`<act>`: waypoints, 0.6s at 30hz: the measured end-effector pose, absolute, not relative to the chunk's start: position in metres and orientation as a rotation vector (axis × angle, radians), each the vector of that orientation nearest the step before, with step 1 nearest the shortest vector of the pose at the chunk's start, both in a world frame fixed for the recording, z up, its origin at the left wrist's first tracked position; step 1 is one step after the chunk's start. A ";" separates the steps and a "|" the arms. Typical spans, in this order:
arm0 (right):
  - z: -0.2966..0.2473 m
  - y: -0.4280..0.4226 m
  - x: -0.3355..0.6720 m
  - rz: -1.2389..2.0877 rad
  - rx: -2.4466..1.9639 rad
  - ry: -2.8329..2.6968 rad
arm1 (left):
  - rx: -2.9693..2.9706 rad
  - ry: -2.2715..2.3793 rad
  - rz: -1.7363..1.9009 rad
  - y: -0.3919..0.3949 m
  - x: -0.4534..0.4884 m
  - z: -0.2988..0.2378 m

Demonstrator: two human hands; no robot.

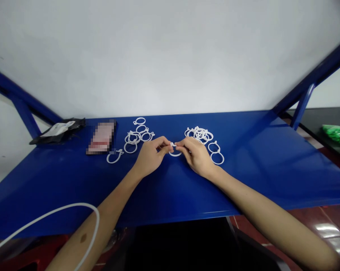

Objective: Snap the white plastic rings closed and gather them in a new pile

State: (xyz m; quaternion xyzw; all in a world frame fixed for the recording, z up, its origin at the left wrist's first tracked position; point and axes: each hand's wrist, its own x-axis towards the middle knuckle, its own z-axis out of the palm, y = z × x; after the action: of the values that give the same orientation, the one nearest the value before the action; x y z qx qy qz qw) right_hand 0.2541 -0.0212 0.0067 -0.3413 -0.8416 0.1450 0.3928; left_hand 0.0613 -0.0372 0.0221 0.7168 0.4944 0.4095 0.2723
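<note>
Both of my hands meet over the middle of the blue table (170, 188), pinching one white plastic ring (175, 154) that has a small loop at its top. My left hand (153, 155) grips the ring's top from the left with thumb and forefinger. From the other side, my right hand (196, 155) pinches it close to the same spot. The fingertips partly cover the small loop. Several similar white rings (130, 147) lie left of my left hand. Another heap of white rings (199, 134) lies just behind my right hand, with a few (217, 158) beside it.
At the left stand a phone-like flat object (102, 137), blurred out, and a black plastic bag (59, 130) with a white label. A white cable (82, 204) loops across my left forearm. Blue frame bars (302, 105) rise at both sides; a green package (337, 134) lies far right.
</note>
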 end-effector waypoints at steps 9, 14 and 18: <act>0.005 -0.023 0.258 -0.056 -0.841 -2.414 | 2.147 1.401 1.115 -0.037 0.063 0.009; 0.003 -0.024 0.259 -0.131 -0.834 -2.487 | 2.270 1.381 1.054 -0.037 0.060 0.003; 0.009 -0.020 0.260 -0.132 -0.831 -2.478 | 2.356 1.392 1.009 -0.035 0.060 0.004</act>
State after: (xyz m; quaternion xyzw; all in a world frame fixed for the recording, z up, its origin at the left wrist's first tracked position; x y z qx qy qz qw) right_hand 0.2598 -0.0204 0.0094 -0.3067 -0.9144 -0.0488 0.2595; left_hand 0.0602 -0.0347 0.0036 0.8026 0.4744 0.3439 0.1123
